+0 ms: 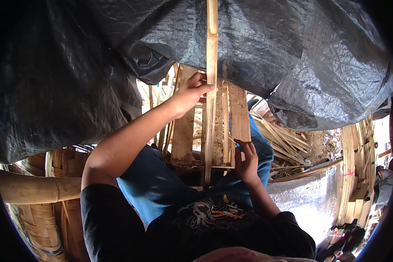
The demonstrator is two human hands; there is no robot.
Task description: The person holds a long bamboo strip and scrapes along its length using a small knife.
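Observation:
A long, pale bamboo strip (211, 56) with a raised node runs away from my lap, its near end down between my knees. My left hand (191, 95) grips it from the left side, thumb over its upper face and fingers partly behind it. Closer to me, my right hand (246, 160) is closed round a small tool with a blue handle (238, 145). Its thin, pale shaft or blade points up and left towards the strip, seemingly just short of it. Whether it is a knife or a screwdriver is too small to tell.
Wooden planks (240, 118) lie beneath the strip. Black plastic sheeting (257, 48) hangs across the far side and left. Split bamboo pieces (284, 137) are heaped at right, near a shiny sheet (308, 196). A thick bamboo pole (39, 187) stands by my left elbow.

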